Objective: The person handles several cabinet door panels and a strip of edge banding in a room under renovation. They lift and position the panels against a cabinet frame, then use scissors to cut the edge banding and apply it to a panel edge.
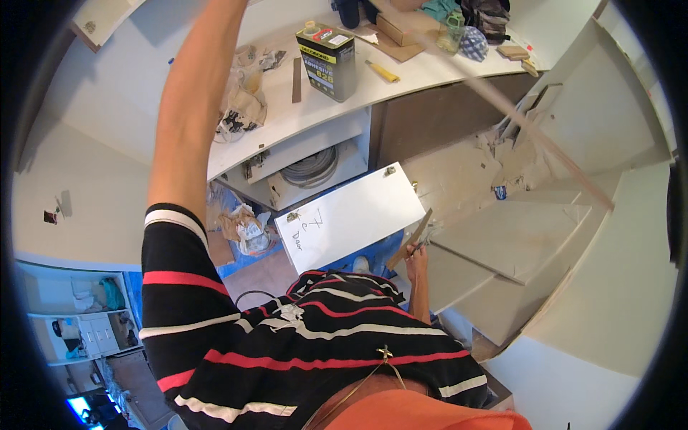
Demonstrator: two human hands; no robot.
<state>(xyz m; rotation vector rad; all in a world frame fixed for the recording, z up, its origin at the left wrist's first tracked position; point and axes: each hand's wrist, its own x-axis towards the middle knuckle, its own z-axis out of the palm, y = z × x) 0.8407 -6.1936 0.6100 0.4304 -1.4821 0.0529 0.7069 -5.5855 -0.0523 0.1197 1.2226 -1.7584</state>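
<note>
My left arm (190, 107) reaches up past the top edge, so the hand itself is out of the picture. Low at centre right, my right hand (416, 265) is closed round a small dark tool (418, 249), whose kind I cannot make out. Beside those fingers a narrow brown strip (413, 238) slants upward; whether the hand grips it too is unclear. Left of the hand lies a white cabinet door (351, 215) with metal hinges and handwriting on it. A long, blurred, pale strip (516, 115) runs diagonally from the top toward the right wall.
On the white counter (279, 125) stand a dark adhesive can (327, 64), a yellow utility knife (382, 71), a plastic bag (244, 100) and a glass jar (450, 34). Coiled grey banding (309, 168) sits in the open cabinet below. Large panels (502, 244) lean at the right.
</note>
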